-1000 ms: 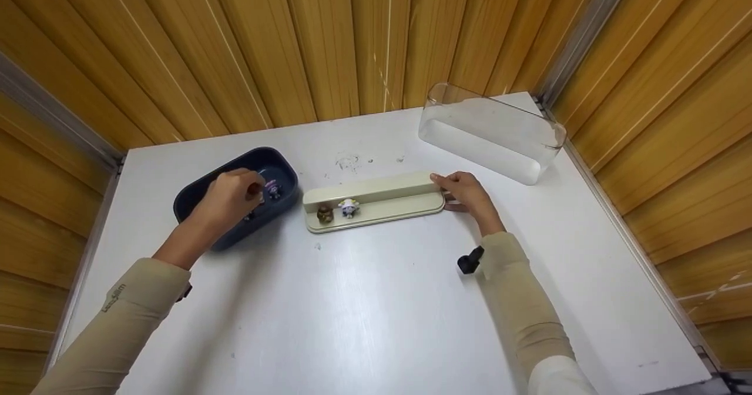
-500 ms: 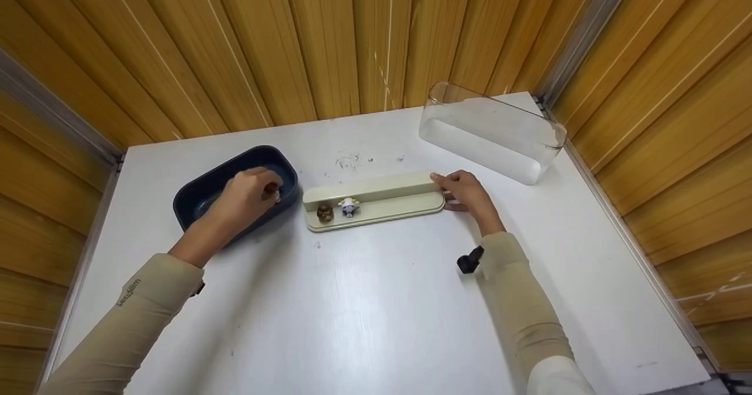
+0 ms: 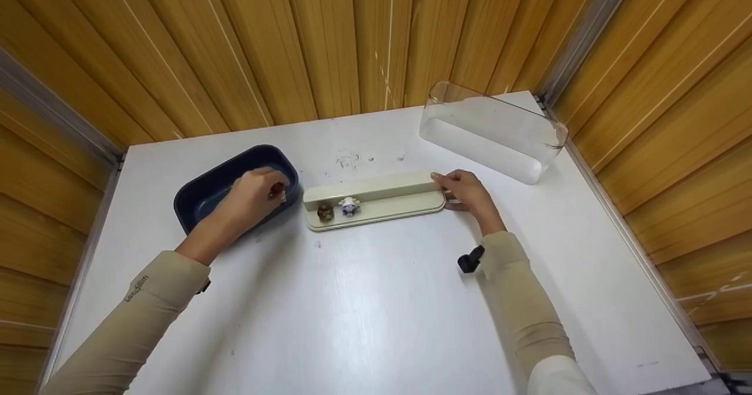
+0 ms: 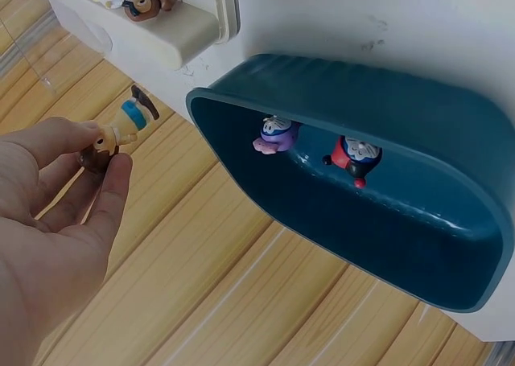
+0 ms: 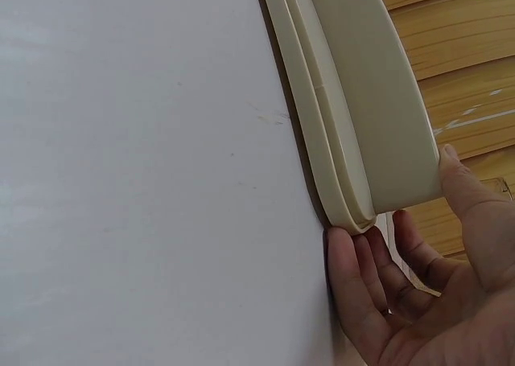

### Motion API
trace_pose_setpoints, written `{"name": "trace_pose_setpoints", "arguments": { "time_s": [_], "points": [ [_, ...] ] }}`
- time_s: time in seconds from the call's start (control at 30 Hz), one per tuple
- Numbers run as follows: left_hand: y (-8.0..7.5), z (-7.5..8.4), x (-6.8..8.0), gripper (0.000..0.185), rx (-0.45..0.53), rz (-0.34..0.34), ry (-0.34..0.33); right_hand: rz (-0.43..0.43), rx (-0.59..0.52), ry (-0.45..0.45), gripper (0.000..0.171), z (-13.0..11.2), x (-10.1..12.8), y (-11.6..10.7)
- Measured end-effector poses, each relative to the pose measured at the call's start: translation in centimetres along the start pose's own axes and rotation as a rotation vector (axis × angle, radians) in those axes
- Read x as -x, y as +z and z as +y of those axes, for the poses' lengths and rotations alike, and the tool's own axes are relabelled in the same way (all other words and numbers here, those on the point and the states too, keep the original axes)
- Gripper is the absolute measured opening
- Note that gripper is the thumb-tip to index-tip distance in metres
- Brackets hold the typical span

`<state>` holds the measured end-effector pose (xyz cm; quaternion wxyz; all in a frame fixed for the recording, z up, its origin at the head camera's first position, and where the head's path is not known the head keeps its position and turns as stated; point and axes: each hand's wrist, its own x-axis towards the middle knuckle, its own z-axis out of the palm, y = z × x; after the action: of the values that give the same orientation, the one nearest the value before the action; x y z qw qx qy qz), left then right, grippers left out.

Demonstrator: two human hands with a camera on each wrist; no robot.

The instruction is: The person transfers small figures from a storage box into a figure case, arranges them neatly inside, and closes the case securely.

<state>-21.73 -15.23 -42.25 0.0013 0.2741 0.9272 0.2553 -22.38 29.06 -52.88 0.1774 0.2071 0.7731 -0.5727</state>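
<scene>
My left hand (image 3: pixel 252 195) is over the right side of a dark blue bin (image 3: pixel 191 189). Thumb and fingers pinch a small toy figurine (image 4: pixel 100 147), brown and beige with a blue band, best seen in the left wrist view. A purple figurine (image 4: pixel 278 134) and a red-and-black figurine (image 4: pixel 358 155) lie inside the bin. On the lower step of a cream two-step display stand (image 3: pixel 399 207) are a brown figurine (image 3: pixel 325 212) and a white-and-purple figurine (image 3: pixel 349 207), at its left end. My right hand (image 3: pixel 470 195) grips the stand's right end, thumb on the upper step, fingertips against the lower edge.
A clear, long cover (image 3: pixel 493 130) stands at the back right of the white table (image 3: pixel 376 301). Wood-patterned walls (image 3: pixel 329 42) close in the back and both sides.
My left hand has moved right across the bin, toward the stand, with the figurine in its fingers. The right hand and the stand have stayed in place.
</scene>
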Motion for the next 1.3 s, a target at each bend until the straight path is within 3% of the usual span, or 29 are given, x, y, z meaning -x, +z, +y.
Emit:
{"name": "trace_pose_setpoints", "arguments": {
  "time_s": [0.53,1.3],
  "points": [
    [-0.1,0.4,-0.5,0.021,-0.004,0.011,0.031,-0.008,-0.016,-0.019,0.051,-0.1,0.3,0.0],
    [1.1,1.5,-1.8,0.019,-0.03,0.025,0.068,-0.012,-0.008,-0.027,0.053,0.1,0.3,-0.1]
  ]
}}
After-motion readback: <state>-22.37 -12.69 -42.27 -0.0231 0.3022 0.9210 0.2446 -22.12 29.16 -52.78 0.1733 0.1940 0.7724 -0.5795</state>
